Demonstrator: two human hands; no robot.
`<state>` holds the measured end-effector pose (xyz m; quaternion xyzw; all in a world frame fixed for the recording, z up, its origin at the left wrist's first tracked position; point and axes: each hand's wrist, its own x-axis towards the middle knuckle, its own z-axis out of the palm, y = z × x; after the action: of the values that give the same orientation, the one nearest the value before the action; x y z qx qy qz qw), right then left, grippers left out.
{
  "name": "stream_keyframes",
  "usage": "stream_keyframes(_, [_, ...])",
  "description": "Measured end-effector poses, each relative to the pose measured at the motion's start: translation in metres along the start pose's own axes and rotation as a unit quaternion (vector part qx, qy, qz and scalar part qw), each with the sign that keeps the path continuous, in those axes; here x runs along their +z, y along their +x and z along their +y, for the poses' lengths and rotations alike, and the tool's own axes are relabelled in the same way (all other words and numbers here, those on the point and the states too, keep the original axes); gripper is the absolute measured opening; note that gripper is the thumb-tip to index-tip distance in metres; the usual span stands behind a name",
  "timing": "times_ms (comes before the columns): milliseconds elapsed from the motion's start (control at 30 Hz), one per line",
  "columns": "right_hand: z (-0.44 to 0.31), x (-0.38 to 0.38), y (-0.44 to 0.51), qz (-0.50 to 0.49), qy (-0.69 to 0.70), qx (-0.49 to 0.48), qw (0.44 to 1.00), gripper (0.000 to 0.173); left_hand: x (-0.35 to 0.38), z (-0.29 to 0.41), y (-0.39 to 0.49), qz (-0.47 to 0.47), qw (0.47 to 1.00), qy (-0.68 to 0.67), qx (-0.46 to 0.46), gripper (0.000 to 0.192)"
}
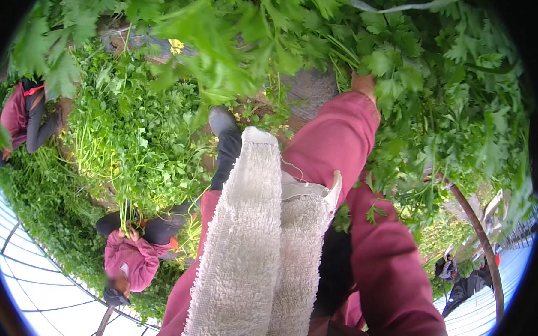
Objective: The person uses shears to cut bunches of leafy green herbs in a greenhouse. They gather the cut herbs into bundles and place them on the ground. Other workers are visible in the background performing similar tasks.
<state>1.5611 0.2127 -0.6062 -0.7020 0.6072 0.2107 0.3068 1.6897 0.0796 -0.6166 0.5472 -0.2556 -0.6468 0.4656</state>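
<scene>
Both my sleeves are dark pink. The left one passes behind a hanging white terry towel and reaches to the upper right. At its cuff, my left hand enters tall leafy green plants that look like celery. Leaves cover its fingers, so its hold cannot be told; pale green stems rise beside it. My right sleeve comes up from the lower right and passes under the left forearm into foliage; my right hand is out of view. A dark boot stands on the soil left of the towel.
At lower left a seated person holds green stems in both hands. Another person crouches at far left. Leafy greens spread between them and me. A curved brown pole rises at right, with dark-clothed figures beyond. Dark sheeting covers some ground.
</scene>
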Motion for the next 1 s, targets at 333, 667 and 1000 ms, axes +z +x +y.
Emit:
stream_keyframes(333, [0.062, -0.202, -0.019, -0.052, -0.333, 0.142, 0.931, 0.055, -0.103, 0.200, -0.194, -0.085, 0.849, -0.375, -0.363, 0.072])
stream_keyframes(667, [-0.019, -0.219, -0.043, -0.044, -0.041, 0.352, 0.934, 0.064, -0.332, 0.289, -0.266, 0.050, 0.905, -0.299, -0.297, 0.049])
stream_keyframes(1000, [-0.077, -0.150, -0.188, -0.171, 0.120, 0.280, 0.937, 0.054, -0.217, 0.580, -0.218, -0.062, 0.991, -0.072, 0.092, 0.046])
